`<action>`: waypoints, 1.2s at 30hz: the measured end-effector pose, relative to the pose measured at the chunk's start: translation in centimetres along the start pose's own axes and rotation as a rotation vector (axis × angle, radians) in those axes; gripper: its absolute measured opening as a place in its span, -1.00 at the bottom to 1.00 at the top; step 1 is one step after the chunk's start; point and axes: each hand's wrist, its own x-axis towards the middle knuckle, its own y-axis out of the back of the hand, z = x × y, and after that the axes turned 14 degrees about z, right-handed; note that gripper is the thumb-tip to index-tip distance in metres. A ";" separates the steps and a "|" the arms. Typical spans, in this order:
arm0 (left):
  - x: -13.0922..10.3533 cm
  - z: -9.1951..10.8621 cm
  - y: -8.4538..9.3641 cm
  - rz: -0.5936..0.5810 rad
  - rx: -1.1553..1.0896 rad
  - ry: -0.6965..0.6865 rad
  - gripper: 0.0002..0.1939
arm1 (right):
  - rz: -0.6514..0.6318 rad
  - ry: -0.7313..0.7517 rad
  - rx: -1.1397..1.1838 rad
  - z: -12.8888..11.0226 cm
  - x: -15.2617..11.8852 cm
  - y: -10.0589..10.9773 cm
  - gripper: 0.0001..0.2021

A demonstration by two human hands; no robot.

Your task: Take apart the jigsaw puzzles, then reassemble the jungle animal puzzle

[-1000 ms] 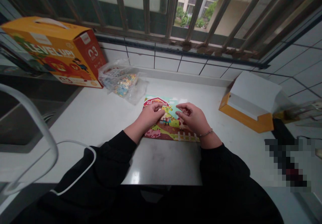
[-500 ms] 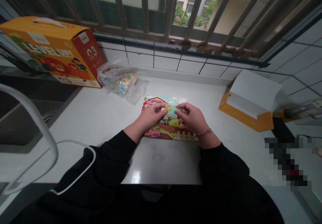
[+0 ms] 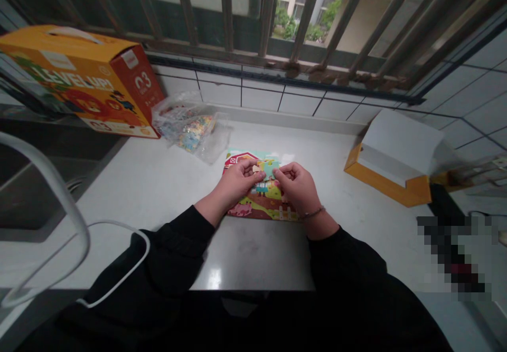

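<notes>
Between my two hands is a light-green and yellow jigsaw puzzle piece point(image 3: 270, 169), raised a little over a colourful farm-scene jigsaw puzzle point(image 3: 259, 207). My left hand point(image 3: 241, 177) pinches the piece at its left side, thumb toward me. The fingers of my right hand point(image 3: 296, 182) are closed on its right side. The puzzle lies flat on the white counter and shows a red barn, a pink animal and a white fence. My hands and the piece hide its middle and right parts.
An orange "LEVEL UP!" box point(image 3: 91, 83) stands at the back left, beside a clear plastic bag point(image 3: 196, 130) of puzzle pieces. On the right lies an opened orange and white box point(image 3: 390, 162). A white curved stand point(image 3: 67, 199) arches over the sink side at left.
My right hand has shifted slightly left, and the puzzle piece between my hands has turned to show more of its light-green face. My left hand stays nearly in place.
</notes>
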 end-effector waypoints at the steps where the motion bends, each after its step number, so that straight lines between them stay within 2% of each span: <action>1: 0.1 -0.1 0.1 -0.014 0.000 -0.004 -0.55 | -0.013 0.083 -0.057 -0.2 -0.1 0.1 -0.61; 4: 0.5 -0.3 0.6 0.008 0.107 -0.075 -0.55 | -0.035 0.336 -0.198 -0.7 0.2 0.7 -0.69; 6: 0.7 -0.2 1.0 0.062 0.265 -0.160 -0.62 | 0.025 0.425 -0.293 -0.3 0.8 1.2 -0.71; 9: 0.6 0.2 1.5 0.125 0.550 -0.301 -0.70 | 0.104 0.489 -0.475 0.9 1.8 1.6 -0.75; 12: 0.4 0.7 1.6 0.125 0.770 -0.410 -0.70 | 0.044 0.502 -0.667 2.1 2.3 1.4 -0.60; 15: 0.4 0.8 1.6 0.112 0.869 -0.470 -0.71 | 0.001 0.463 -0.753 2.5 2.4 0.9 -0.51; 22: 0.8 0.5 1.6 0.099 0.960 -0.520 -0.76 | 0.010 0.430 -0.612 2.8 2.8 0.8 -0.66; 30: 0.2 1.3 1.6 0.199 0.898 -0.460 -0.65 | 0.041 0.198 -0.156 1.3 2.3 1.5 -0.83; 32: 0.1 1.4 1.5 0.197 0.870 -0.460 -0.64 | 0.047 0.253 -0.138 0.7 2.2 2.0 -0.82; 36: 0.0 1.3 1.4 0.146 0.851 -0.461 -0.64 | -0.060 0.556 -0.186 0.0 2.1 2.4 -0.77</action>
